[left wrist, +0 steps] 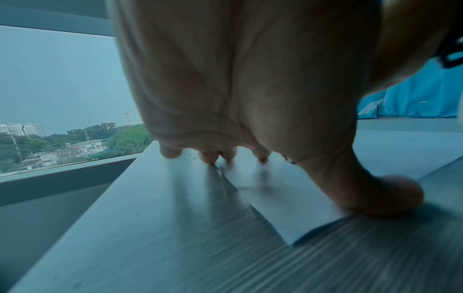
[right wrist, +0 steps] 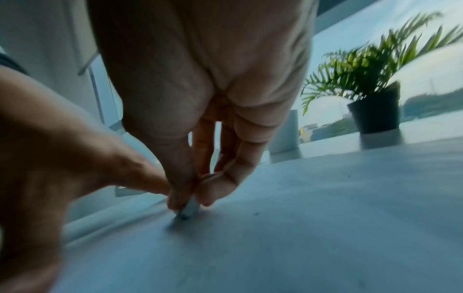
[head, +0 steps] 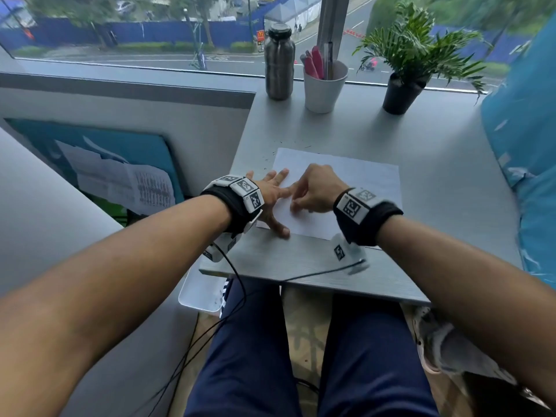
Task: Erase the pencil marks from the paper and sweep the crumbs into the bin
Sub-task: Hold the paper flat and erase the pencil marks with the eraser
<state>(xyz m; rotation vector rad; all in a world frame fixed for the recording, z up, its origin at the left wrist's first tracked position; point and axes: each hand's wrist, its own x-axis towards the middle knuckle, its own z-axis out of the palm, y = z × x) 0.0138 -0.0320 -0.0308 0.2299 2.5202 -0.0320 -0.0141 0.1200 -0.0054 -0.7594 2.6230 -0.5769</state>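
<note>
White paper [head: 346, 182] lay flat on the grey bench [head: 436, 164], near its front edge. Left hand [head: 270, 197] rested flat with fingers spread, pinning the sheet's left edge; thumb on the near corner. Right hand [head: 316, 191] pinched a small pale eraser [right wrist: 189, 208] between thumb and fingertips, tip pressed to the sheet just beside the left forefinger. Dark crumbs [head: 267, 159] were scattered on the bench past the sheet's far left corner. Pencil marks were not discernible, possibly due to motion blur. A white bin [head: 200, 293] sat below the bench's near left corner.
</note>
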